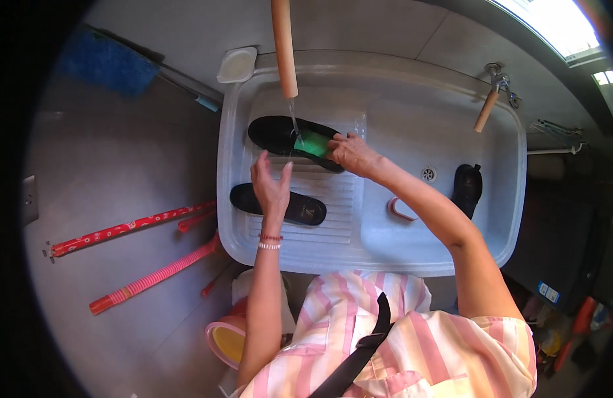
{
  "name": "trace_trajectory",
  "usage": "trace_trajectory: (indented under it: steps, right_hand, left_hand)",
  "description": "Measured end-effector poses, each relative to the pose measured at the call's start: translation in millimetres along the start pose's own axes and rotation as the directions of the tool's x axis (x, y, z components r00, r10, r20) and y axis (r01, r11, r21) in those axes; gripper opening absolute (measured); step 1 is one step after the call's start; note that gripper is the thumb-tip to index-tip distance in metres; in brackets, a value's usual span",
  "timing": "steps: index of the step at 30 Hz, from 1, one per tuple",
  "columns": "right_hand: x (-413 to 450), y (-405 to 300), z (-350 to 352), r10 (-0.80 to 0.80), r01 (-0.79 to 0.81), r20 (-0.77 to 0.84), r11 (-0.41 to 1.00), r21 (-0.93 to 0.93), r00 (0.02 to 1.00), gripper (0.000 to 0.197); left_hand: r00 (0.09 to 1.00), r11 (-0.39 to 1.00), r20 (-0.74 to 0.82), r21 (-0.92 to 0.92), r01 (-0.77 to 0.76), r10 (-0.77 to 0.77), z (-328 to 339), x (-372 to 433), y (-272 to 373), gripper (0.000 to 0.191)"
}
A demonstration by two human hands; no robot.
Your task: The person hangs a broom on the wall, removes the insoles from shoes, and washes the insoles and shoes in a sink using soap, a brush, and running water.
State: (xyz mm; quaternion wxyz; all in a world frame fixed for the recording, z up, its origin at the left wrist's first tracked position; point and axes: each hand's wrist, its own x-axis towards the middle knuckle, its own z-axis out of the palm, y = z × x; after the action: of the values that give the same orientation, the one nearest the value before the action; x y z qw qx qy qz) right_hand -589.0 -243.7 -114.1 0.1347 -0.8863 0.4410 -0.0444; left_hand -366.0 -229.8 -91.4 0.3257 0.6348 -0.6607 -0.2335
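Observation:
A black slip-on shoe (274, 133) with a green lining lies over the ribbed washboard of a laundry sink (286, 258). Water from a tan hose (285, 59) runs into its opening. My right hand (353, 154) grips the shoe at the heel end. Just below the shoe's near side, my left hand (271, 186) has its fingers apart and holds nothing. Beneath the left hand, a black insole (306, 209) rests on the ribs; my hand and wrist cover part of it. Another black shoe (467, 189) leans in the basin at the right.
A pink-rimmed brush (403, 209) sits near the drain (428, 173). On the back wall is a metal tap (496, 82) with a short tan hose. A white soap dish (237, 64) occupies the back left corner. Red-handled poles (132, 226) lean at the left.

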Motion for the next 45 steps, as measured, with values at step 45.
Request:
trace_trajectory:
  steps: [45]
  right_hand:
    - [73.7, 31.9, -195.1, 0.331, -0.075, -0.804, 0.937, 0.340, 0.495, 0.011]
  left_hand:
    - [0.931, 0.957, 0.363, 0.283, -0.064, -0.046, 18.8, 83.6, 6.5, 0.014]
